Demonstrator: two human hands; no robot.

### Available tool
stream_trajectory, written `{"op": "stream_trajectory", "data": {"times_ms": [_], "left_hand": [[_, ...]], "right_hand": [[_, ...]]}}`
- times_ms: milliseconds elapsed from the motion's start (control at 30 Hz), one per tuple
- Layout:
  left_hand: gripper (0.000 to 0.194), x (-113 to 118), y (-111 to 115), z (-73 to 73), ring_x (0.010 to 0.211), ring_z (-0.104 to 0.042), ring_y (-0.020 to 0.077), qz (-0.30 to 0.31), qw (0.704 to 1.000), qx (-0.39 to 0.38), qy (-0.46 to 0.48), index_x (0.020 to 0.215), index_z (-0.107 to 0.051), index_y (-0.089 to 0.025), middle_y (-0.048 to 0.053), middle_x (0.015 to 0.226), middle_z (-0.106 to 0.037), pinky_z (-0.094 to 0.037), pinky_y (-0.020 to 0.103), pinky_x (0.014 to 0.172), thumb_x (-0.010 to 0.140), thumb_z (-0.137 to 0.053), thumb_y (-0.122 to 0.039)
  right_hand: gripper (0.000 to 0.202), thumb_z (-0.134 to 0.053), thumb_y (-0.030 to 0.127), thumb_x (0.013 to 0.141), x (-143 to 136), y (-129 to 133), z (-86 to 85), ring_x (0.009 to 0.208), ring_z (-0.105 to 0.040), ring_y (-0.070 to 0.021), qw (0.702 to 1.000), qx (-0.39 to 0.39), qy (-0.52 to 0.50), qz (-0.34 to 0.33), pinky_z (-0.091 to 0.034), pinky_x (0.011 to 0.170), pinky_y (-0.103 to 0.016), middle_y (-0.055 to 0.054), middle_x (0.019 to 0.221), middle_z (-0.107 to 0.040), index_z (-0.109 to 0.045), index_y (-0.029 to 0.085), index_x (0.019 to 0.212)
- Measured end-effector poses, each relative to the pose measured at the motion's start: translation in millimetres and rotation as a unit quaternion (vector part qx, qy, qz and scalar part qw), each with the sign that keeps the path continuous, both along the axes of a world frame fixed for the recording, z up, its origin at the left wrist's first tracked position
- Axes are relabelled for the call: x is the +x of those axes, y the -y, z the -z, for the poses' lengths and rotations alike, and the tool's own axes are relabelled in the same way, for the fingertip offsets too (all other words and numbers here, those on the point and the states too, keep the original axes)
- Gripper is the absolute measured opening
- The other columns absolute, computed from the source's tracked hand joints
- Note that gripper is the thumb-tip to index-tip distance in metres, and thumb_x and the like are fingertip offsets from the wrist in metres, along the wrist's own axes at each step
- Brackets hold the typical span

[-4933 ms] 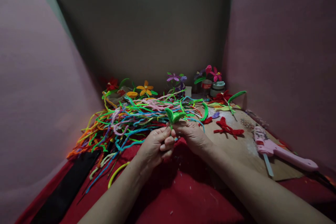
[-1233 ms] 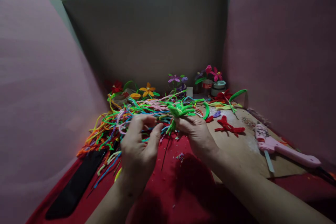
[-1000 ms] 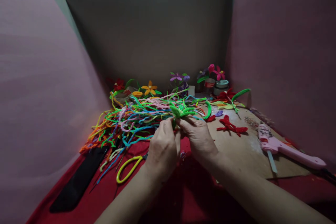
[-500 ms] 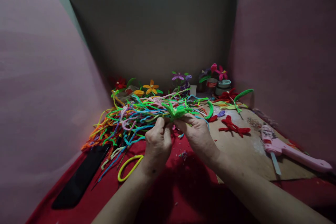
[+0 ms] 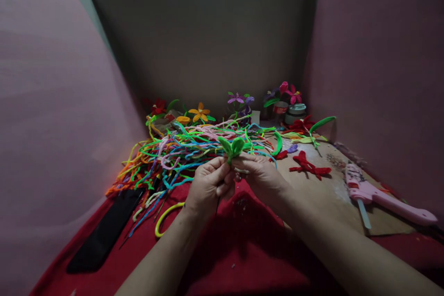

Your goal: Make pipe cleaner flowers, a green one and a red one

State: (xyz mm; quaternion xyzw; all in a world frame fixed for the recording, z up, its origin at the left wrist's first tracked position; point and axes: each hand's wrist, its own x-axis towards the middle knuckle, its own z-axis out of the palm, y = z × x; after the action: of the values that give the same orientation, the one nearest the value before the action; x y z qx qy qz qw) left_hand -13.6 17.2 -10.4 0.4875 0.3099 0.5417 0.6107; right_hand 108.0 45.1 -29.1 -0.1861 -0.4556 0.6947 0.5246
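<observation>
A green pipe-cleaner flower (image 5: pixel 231 147) stands upright between my hands, its fuzzy petals pointing up and outward. My left hand (image 5: pixel 212 182) is closed, thumb and fingers pinching the base of the flower. From the other side my right hand (image 5: pixel 258 175) presses its fingertips against the same base, also closed. A thin dark stem seems to come down below my left fingers. Just behind the flower lies a tangled heap of coloured pipe cleaners (image 5: pixel 194 141).
On the right, a cardboard sheet (image 5: pixel 312 199) bears red pipe-cleaner petals (image 5: pixel 308 166) and a pink glue gun (image 5: pixel 388 201). At left lie a black phone (image 5: pixel 106 231) and a yellow scissor handle (image 5: pixel 163 222). Finished flowers (image 5: pixel 199 113) and a lidded jar (image 5: pixel 296 110) stand behind.
The green flower has turned and its petals now stand more upright and closer together. My left hand has rolled, so its fingers show more. The right hand keeps nearly the same place.
</observation>
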Motion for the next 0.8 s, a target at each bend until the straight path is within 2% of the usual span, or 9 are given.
{"op": "stream_trajectory", "data": {"times_ms": [100, 200, 300, 400, 567, 667, 800], "left_hand": [[0.025, -4, -4, -0.1, 0.036, -0.036, 0.0027, -0.009, 0.997, 0.036, -0.066, 0.062, -0.054, -0.012, -0.004, 0.05, -0.048, -0.027, 0.016, 0.036, 0.078, -0.059, -0.031], [0.021, -3, -5, 5.7, 0.045, -0.048, 0.0069, -0.076, 0.98, 0.073, -0.17, 0.071, -0.058, -0.012, -0.002, 0.057, -0.055, -0.037, 0.019, 0.044, 0.079, -0.058, -0.032], [0.015, 0, -4, 16.2, 0.05, -0.048, 0.0077, -0.17, 0.945, 0.139, -0.244, 0.08, -0.058, -0.016, -0.004, 0.058, -0.054, -0.039, 0.02, 0.051, 0.077, -0.061, -0.03], [0.013, 2, -4, 21.4, 0.047, -0.04, 0.0062, -0.203, 0.924, 0.181, -0.269, 0.073, -0.058, -0.017, -0.006, 0.053, -0.047, -0.035, 0.019, 0.049, 0.08, -0.057, -0.028], [0.021, 5, -1, 13.7, 0.041, -0.036, 0.0046, -0.167, 0.957, 0.105, -0.21, 0.062, -0.052, -0.016, -0.007, 0.049, -0.045, -0.03, 0.018, 0.042, 0.08, -0.056, -0.027], [0.023, 6, -1, 10.6, 0.037, -0.034, 0.0037, -0.118, 0.978, 0.068, -0.158, 0.061, -0.051, -0.015, -0.007, 0.046, -0.044, -0.026, 0.017, 0.039, 0.078, -0.058, -0.029], [0.023, 4, -3, 11.0, 0.034, -0.03, 0.0023, -0.056, 0.995, 0.01, -0.086, 0.064, -0.054, -0.014, -0.007, 0.045, -0.043, -0.02, 0.016, 0.035, 0.074, -0.062, -0.033]], "right_hand": [[0.012, -0.069, 0.025, 0.065, -3, 3, -0.3, 0.053, -0.046, -0.0095, 0.997, 0.008, 0.01, 0.075, -0.032, 0.051, -0.024, 0.002, 0.059, -0.055, -0.065, 0.015, 0.06], [0.023, -0.069, 0.034, 0.065, -5, 5, 0.0, 0.053, -0.044, -0.0106, 0.992, 0.012, 0.01, 0.123, -0.033, 0.053, -0.026, 0.002, 0.054, -0.05, -0.062, 0.016, 0.052], [0.024, -0.07, 0.036, 0.064, -5, 6, 0.6, 0.055, -0.043, -0.0109, 0.987, 0.019, 0.018, 0.157, -0.032, 0.054, -0.026, 0.002, 0.055, -0.049, -0.064, 0.016, 0.053], [0.019, -0.071, 0.033, 0.064, -4, 5, 1.0, 0.057, -0.042, -0.0103, 0.989, 0.019, 0.012, 0.148, -0.033, 0.055, -0.025, 0.002, 0.057, -0.051, -0.066, 0.017, 0.056], [0.014, -0.072, 0.03, 0.063, -2, 5, -1.2, 0.051, -0.048, -0.01, 0.994, 0.015, -0.006, 0.107, -0.038, 0.053, -0.025, 0.002, 0.055, -0.057, -0.068, 0.016, 0.062], [0.014, -0.068, 0.03, 0.068, 0, 5, -2.0, 0.044, -0.049, -0.0112, 0.998, 0.033, -0.007, 0.057, -0.04, 0.049, -0.026, 0.002, 0.049, -0.057, -0.068, 0.016, 0.066], [0.014, -0.064, 0.028, 0.071, 3, 2, 1.5, 0.046, -0.049, -0.0112, 0.997, 0.063, 0.014, 0.053, -0.04, 0.053, -0.027, 0.002, 0.049, -0.056, -0.069, 0.015, 0.071]]}}
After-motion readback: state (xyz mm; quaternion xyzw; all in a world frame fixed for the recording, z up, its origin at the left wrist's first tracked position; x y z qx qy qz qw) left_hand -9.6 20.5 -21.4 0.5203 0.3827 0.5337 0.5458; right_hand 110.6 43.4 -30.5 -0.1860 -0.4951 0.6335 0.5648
